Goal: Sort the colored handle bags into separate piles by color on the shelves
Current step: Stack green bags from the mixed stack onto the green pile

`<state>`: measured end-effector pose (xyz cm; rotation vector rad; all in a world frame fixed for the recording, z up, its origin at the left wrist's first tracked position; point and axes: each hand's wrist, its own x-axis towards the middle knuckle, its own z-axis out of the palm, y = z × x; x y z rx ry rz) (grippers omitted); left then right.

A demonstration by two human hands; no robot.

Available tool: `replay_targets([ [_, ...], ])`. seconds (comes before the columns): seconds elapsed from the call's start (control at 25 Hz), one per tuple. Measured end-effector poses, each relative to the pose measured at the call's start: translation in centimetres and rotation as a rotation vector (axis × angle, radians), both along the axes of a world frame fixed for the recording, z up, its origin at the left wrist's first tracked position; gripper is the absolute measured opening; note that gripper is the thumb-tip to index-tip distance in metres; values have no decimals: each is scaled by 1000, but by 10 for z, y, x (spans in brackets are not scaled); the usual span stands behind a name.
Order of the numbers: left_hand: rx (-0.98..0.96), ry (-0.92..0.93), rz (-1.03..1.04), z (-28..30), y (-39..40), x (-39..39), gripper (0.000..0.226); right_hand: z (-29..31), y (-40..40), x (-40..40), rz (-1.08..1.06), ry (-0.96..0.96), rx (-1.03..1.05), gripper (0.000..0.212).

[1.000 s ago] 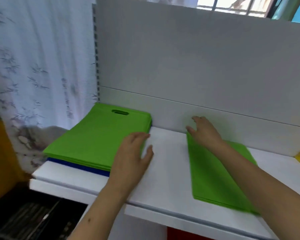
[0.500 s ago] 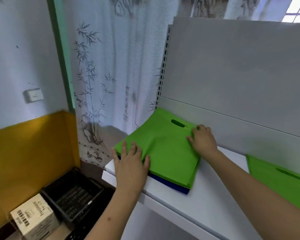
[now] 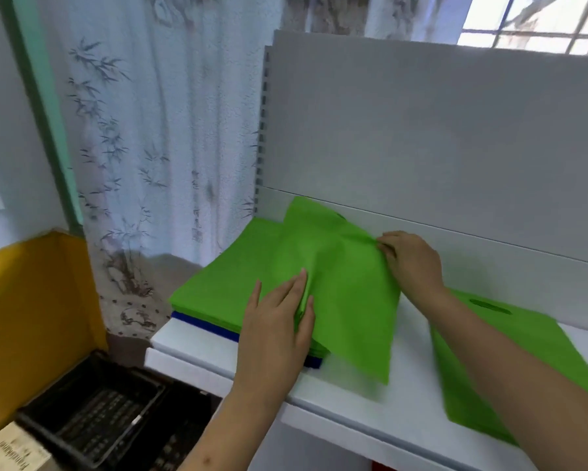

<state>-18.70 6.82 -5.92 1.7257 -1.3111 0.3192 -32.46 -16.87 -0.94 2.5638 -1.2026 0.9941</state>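
A stack of green handle bags (image 3: 224,294) lies at the left end of the white shelf (image 3: 370,413), with blue bags (image 3: 200,320) underneath. My right hand (image 3: 409,261) pinches the far edge of the top green bag (image 3: 350,300) and lifts it off the stack, so it hangs creased toward the right. My left hand (image 3: 279,321) rests flat with straight fingers on the bags near the front. A second pile of green bags (image 3: 530,362) lies to the right, partly under my right forearm.
The grey back panel (image 3: 438,137) of the shelf rises behind the bags. A patterned curtain (image 3: 149,147) hangs left of it. On the floor stand a black crate (image 3: 95,419) and a cardboard box (image 3: 10,450), next to a yellow wall (image 3: 30,317).
My right hand has taken hold of the top green bag and raised it from the stack toward the right. My left hand slid further onto the stack. The view stayed on the left pile.
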Motion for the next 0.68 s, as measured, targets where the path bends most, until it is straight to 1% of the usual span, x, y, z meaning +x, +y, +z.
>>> replay_targets([
  [0.08,-32,18,-116,1,-11,-30,46,13,-5,-49,-72,29,-51,21],
  [0.16,-4,-3,-212,-2,-24,-64,47,24,-8,-102,-145,83,-80,21],
  [0.28,91,-132,-323,-10,-40,-117,45,27,-10,-176,-238,180,-72,21],
  [0.36,187,-222,-391,-14,-49,-150,46,19,-11,-215,-301,185,-9,22],
  [0.48,397,-325,-443,-20,-55,-174,64,-2,-20,-251,-362,129,109,24],
  [0.56,488,-367,-464,-26,-56,-174,76,-17,-28,-263,-373,122,159,24],
  [0.64,563,-324,-507,-31,-57,-167,85,-30,-39,-268,-383,140,171,24],
  [0.68,566,-292,-525,-33,-58,-163,88,-35,-44,-268,-395,149,182,25],
])
